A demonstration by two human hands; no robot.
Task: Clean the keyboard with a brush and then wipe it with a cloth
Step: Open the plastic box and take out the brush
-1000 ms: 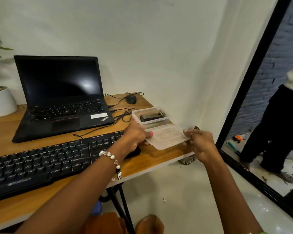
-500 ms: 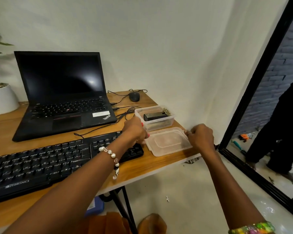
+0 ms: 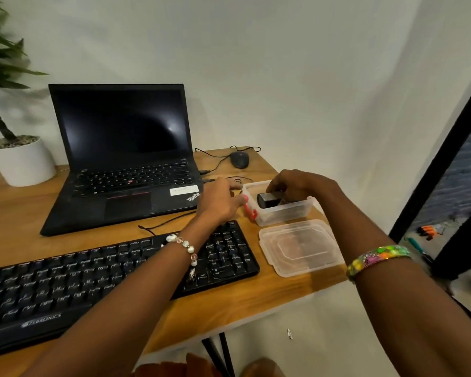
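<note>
My right hand (image 3: 297, 186) reaches down into the clear plastic box (image 3: 280, 210), with its fingers curled round the black block-shaped thing (image 3: 268, 199) that lies inside; whether that is the brush I cannot tell. My left hand (image 3: 219, 201) rests against the box's near-left wall, its fingers loosely bent and touching the rim, with a small red piece (image 3: 250, 212) just below my fingertips on the box's side. I cannot tell whether that hand truly grips the box or only steadies it.

The box's lid (image 3: 299, 247) lies flat on the table (image 3: 229, 308), just on my side of the box and under my right forearm. The black keyboard (image 3: 93, 278) stretches out to the left of the lid, passing under my left wrist, and its right end lies near the lid without touching it. No cloth shows clearly.

Beyond my left hand stands an open black laptop (image 3: 123, 159) with a dark screen, and a dark mouse (image 3: 239, 159) sits past both hands near the wall, its cable trailing across the table. Far to the left of my hands stands a white plant pot (image 3: 25, 164). I wear a bead bracelet (image 3: 185, 244) on my left wrist and a bright bangle (image 3: 375, 258) on my right arm
</note>
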